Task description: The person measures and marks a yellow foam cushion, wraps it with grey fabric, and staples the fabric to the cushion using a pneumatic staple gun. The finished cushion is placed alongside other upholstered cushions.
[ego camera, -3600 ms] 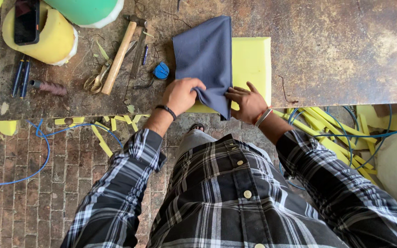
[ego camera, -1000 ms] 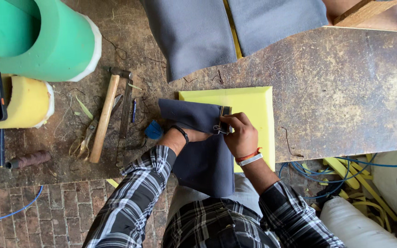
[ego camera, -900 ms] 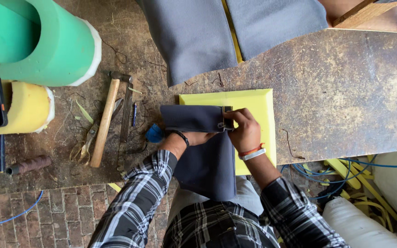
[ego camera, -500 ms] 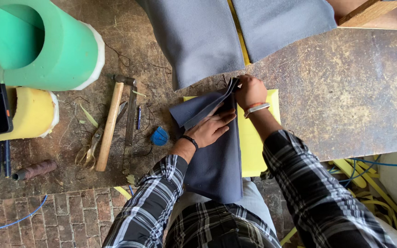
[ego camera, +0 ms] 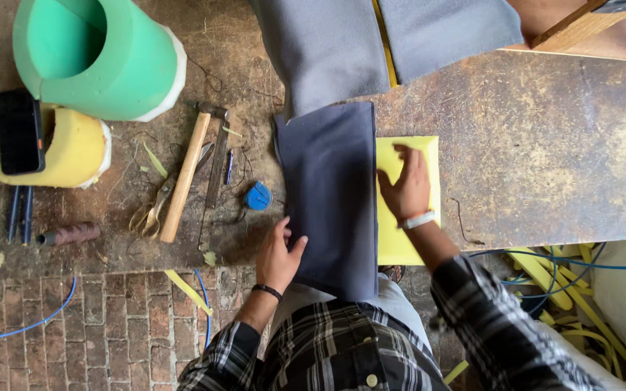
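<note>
- the dark grey fabric panel lies flat on the worn counter, its right edge lapped over a yellow foam pad, its near end hanging off the counter edge toward the person's lap.
- the left hand is spread loose, fingertips resting against the panel's lower left edge; it pinches nothing.
- the right hand lies flat and unclenched on the foam pad, just beside the panel's right edge, pressing rather than gripping.
- the panel looks light, limp and slightly fuzzy: it should drape and fold easily, and likely slides a little on the foam. best taken by a pinch at a corner or along an edge, or smoothed with flat palms.
- the foam pad looks soft and springy, light; it would dent under pressure and is easiest held by its side edges.
- to the left lie a wooden-handled hammer, scissors, a small blue round thing, a green foam roll and a yellow foam roll with a black phone on it.
- more grey fabric lies at the far side.
</note>
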The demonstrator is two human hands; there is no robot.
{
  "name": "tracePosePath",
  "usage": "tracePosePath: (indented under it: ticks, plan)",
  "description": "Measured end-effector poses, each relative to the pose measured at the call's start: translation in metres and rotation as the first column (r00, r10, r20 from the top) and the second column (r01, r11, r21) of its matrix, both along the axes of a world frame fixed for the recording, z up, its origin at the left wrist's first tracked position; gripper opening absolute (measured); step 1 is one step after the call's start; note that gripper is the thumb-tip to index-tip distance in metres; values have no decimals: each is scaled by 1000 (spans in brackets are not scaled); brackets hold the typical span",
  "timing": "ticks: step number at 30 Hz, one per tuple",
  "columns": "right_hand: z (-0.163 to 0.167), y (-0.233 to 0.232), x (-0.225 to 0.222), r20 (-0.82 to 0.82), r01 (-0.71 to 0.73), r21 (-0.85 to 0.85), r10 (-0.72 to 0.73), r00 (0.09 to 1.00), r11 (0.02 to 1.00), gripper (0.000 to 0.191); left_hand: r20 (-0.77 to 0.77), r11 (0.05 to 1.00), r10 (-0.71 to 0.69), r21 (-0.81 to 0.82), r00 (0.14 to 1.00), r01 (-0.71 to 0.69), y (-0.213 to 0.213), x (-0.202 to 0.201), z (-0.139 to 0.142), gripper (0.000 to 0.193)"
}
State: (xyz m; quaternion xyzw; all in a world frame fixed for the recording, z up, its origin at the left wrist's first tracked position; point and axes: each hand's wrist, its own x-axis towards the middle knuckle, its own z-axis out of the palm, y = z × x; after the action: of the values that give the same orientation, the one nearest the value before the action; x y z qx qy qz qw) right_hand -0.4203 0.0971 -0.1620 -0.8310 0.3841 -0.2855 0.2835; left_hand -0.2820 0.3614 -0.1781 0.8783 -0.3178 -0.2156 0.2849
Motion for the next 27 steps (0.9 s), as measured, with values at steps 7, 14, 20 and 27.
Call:
tracePosePath:
  ticks: [7, 14, 20, 27]
  plan:
    - [24, 93, -38, 10, -169, 431, 183, 983, 886, 21, -262, 929, 356, -8, 897, -371, 27, -24, -50, 38]
    - [49, 112, -24, -41, -267, 561, 348, 937, 784, 28, -29, 912, 378, -161, 925, -377, 18, -27, -1, 31]
    - [60, 87, -8, -10, -164, 741, 255, 967, 651, 49, 61, 909, 101, -410, 993, -68, -25, -70, 67, 16]
    - [37, 36, -69, 149, -89, 886, -95, 984, 456, 42, -481, 878, -246, -478, 842, -17, -63, -90, 72, 32]
